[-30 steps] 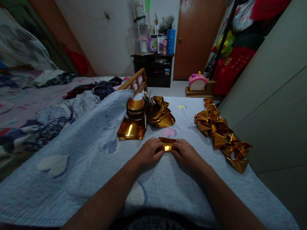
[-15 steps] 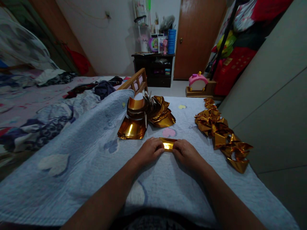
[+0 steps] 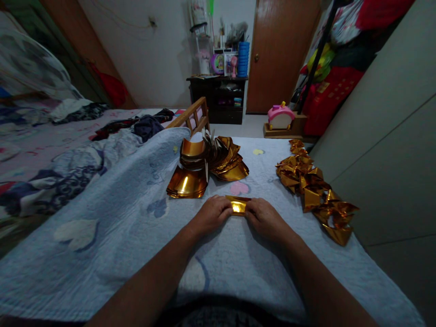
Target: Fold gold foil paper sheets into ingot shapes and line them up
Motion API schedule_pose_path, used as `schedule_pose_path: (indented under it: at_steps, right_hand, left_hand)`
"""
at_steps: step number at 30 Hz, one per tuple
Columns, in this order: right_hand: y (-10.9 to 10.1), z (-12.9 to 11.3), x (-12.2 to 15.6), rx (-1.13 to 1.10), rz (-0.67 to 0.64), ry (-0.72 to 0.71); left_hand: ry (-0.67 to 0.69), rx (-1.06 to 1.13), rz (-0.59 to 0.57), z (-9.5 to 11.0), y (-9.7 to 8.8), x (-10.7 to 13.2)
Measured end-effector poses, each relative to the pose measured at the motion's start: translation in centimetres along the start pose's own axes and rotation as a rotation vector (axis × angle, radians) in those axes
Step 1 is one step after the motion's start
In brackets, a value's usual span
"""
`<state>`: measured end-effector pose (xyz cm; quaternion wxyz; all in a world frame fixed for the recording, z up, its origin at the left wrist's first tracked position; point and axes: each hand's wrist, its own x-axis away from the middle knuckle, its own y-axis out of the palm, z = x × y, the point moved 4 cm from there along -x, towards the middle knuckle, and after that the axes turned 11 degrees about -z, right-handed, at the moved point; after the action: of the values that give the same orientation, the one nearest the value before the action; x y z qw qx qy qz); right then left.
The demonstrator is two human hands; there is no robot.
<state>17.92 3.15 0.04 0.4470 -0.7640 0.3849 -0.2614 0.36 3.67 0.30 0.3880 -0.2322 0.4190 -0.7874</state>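
A small strip of shiny gold foil paper point(image 3: 239, 207) lies low over the light blue quilt point(image 3: 150, 254), held at both ends. My left hand point(image 3: 215, 212) grips its left end, thumb toward me and fingers on the far side. At the right end my right hand point(image 3: 263, 217) pinches it the same way. The covered ends are hidden under my fingers. Just beyond my hands, fanned stacks of gold foil sheets point(image 3: 187, 182) rest on the quilt. Over to the right lies a row of folded gold foil pieces point(image 3: 311, 190).
A wooden bed rail point(image 3: 197, 113) stands behind the foil stacks. Rumpled clothes point(image 3: 146, 125) cover part of the bed at left. A pale cabinet point(image 3: 391, 136) borders the quilt on the right. Past the far edge are a pink toy point(image 3: 281, 116) and a dark shelf unit point(image 3: 218, 97).
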Motion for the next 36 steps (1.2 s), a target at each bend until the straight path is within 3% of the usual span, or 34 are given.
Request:
schedule_pose_path:
  at_steps: [20, 36]
  right_hand:
    - [-0.08, -0.18, -0.20, 0.045, -0.052, 0.096]
    - [-0.22, -0.52, -0.12, 0.075, -0.066, 0.085]
  left_hand:
    - [-0.066, -0.035, 0.002, -0.13, 0.16, -0.07]
    - [-0.069, -0.017, 0.024, -0.43, 0.26, -0.01]
